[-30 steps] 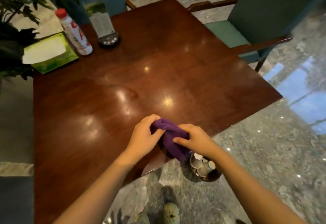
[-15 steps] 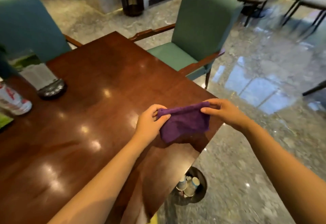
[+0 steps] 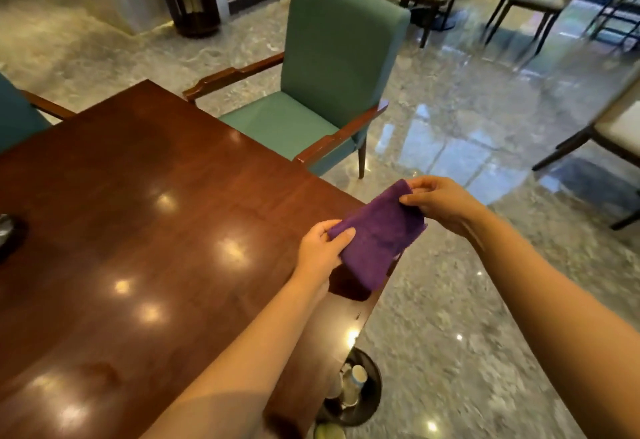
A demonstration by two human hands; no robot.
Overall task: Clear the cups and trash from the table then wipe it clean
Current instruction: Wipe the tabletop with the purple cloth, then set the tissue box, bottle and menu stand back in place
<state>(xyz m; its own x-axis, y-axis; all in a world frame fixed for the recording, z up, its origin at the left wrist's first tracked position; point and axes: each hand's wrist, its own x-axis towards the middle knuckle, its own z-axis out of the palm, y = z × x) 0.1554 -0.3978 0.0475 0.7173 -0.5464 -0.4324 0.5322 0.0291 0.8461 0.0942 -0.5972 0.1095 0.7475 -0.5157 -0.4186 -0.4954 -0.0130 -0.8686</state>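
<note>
A purple cloth [image 3: 379, 238] hangs stretched between both hands above the right corner of the dark glossy wooden table [image 3: 138, 213]. My left hand [image 3: 320, 251] pinches its near lower corner. My right hand [image 3: 440, 201] pinches its far upper corner, out past the table edge. On the floor beside the table stands a round black bin [image 3: 367, 400] holding several paper cups [image 3: 358, 376].
A green armchair with wooden arms [image 3: 322, 92] is drawn up to the table's far right side. Another green chair [image 3: 17, 116] shows at the left edge, near a dark round base [image 3: 8, 231] on the table. Pale chairs stand on the shiny stone floor beyond.
The view has swung up and right, so the bottle and green tissue box have left the frame. My hands have pulled the bunched cloth open and lifted its right end.
</note>
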